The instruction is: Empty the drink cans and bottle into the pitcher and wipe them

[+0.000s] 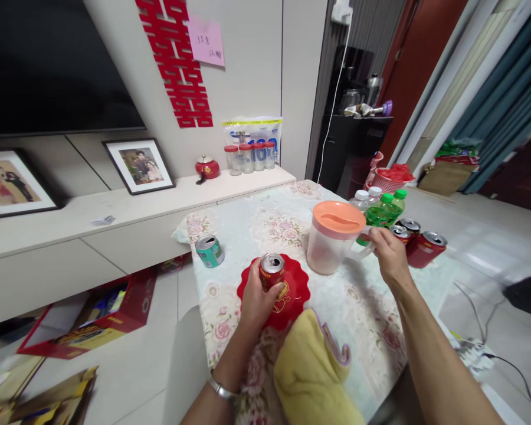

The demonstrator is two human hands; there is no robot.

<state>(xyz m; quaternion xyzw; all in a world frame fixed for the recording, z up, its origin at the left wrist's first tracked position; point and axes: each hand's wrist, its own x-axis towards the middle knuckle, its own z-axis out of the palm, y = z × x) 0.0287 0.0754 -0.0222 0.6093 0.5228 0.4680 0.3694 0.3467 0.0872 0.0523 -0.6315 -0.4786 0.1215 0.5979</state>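
Observation:
My left hand (pixel 257 298) is wrapped round a red drink can (pixel 272 269), upright over a red scalloped plate (pixel 298 289). The can's top is opened. On the right, my right hand (pixel 386 251) grips the handle of a clear plastic pitcher (pixel 327 251) with an orange lid (pixel 338 217). The pitcher stands upright close to the plate, and its inside looks cloudy. A yellow towel (pixel 314 366) lies bunched at the plate's near edge. Left of the plate is a green can (pixel 209 251) with an opened top.
Behind my right hand stand several bottles (pixel 383 209) with green or white caps and several red cans (pixel 426 249). A flowered cloth (pixel 283 227) covers the table. Beyond it, a white cabinet (pixel 177 203) holds several red-lidded jars (pixel 245 159) and picture frames (pixel 139 165).

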